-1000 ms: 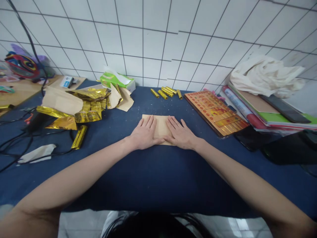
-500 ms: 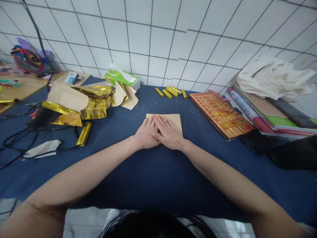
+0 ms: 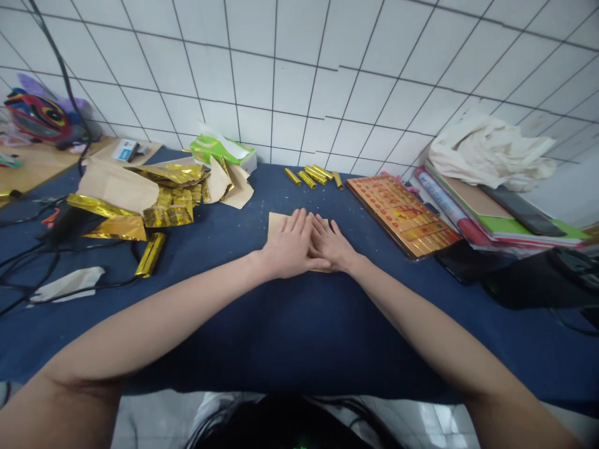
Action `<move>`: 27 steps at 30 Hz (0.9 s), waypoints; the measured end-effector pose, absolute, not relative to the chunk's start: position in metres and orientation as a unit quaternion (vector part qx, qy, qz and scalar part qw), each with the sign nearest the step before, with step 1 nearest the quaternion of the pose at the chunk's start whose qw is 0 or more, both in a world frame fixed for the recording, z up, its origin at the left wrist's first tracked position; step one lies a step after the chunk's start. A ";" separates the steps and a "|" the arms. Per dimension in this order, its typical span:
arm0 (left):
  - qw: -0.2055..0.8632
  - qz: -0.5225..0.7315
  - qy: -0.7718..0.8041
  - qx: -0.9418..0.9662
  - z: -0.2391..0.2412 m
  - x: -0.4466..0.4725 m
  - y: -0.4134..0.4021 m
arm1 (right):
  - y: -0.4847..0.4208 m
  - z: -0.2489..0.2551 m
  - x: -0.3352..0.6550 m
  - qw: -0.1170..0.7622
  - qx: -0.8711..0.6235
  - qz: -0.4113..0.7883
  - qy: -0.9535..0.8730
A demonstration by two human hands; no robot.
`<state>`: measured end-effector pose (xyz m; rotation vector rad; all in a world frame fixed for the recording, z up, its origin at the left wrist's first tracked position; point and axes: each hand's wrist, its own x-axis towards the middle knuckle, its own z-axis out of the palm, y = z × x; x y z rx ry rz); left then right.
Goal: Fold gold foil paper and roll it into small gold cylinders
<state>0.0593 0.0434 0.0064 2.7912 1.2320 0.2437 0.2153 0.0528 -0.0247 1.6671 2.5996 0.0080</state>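
My left hand (image 3: 289, 247) lies flat and open on a piece of brown paper (image 3: 274, 223), palm down. Its thumb reaches across toward my right hand (image 3: 334, 244), which also rests palm down with fingers stretched out. The two hands touch, the left partly over the right, and cover most of the paper. Only the paper's upper left part and a sliver near the thumb show. Beyond the hands lie several small rolled gold foil tubes (image 3: 315, 175).
Crumpled gold foil and brown paper (image 3: 118, 187) lie left, beside a green tissue pack (image 3: 219, 149) and black cables (image 3: 28, 290). One gold roll (image 3: 150, 254) is nearer. At right are an orange-gold printed box (image 3: 400, 209), stacked books (image 3: 510, 215) and a white cloth bag (image 3: 491, 149).
Both hands have slid rightward over the paper, uncovering its left part and covering its right. The left hand now overlaps the right, where before the right overlapped the left. The view has shifted slightly.
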 end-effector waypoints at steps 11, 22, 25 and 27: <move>0.086 0.065 0.337 0.935 -0.011 0.069 0.058 | 0.054 -0.026 0.214 0.035 0.536 0.003 0.844; 0.048 0.013 0.368 0.929 -0.016 0.026 0.067 | 0.041 -0.010 0.208 -0.009 0.582 -0.041 0.812; 0.034 -0.006 0.363 0.931 -0.017 0.026 0.066 | 0.033 0.000 0.183 -0.047 0.572 -0.056 0.817; 0.017 -0.023 0.354 0.935 -0.019 0.025 0.065 | 0.028 0.003 0.162 -0.078 0.517 -0.107 0.845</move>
